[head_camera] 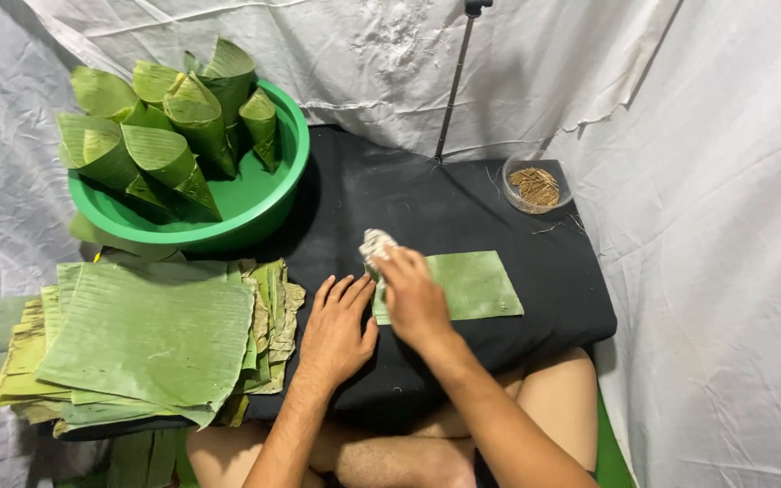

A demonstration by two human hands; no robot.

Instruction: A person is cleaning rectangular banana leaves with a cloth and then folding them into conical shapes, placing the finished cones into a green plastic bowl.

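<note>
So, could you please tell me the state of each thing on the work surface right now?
Left hand: flat, palm down on the black cloth.
Right hand: gripping a crumpled rag, pressed on the single leaf piece.
Single leaf piece: lying flat, unrolled.
Leaf stack: piled flat, edges ragged.
Green basin: holding rolled leaf cones.
Small clear dish: holding thin brown sticks.

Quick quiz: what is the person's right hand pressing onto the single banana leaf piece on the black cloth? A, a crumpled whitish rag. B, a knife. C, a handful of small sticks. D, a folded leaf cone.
A: the right hand holds a crumpled whitish rag against the edge of the leaf piece, while the cones sit in the green basin and the sticks in a clear dish.
</note>
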